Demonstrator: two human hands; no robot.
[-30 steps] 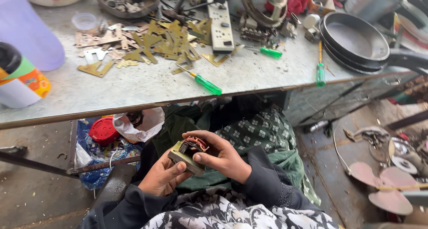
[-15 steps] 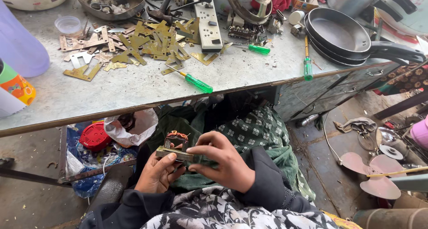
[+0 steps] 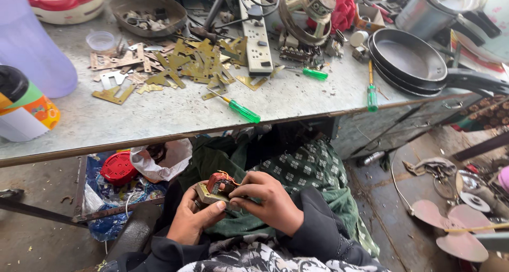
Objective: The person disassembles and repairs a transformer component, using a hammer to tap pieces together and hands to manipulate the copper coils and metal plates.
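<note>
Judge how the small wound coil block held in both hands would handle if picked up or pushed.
The coil block looks like wire wound on a metal frame, so probably stiff and heavy for its size. Its flat frame suggests it would slide, not roll. The thin loose wires on top seem snag-prone. Left hand and right hand both grip it.

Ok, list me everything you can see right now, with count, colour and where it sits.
small motor part: one, brass frame with reddish coil, held in the lap
screwdrivers: three, green handles, on the table near its front edge and right side
brass plates: a scattered pile, gold, table centre
power strip: one, white, table back
frying pans: stacked, black, table right
metal bowl: one, grey, holding small parts, table back left
table: one, grey top
fan blade: one, pink, floor right
left hand: under the part, holding it
right hand: fingers on the part's right side
</note>
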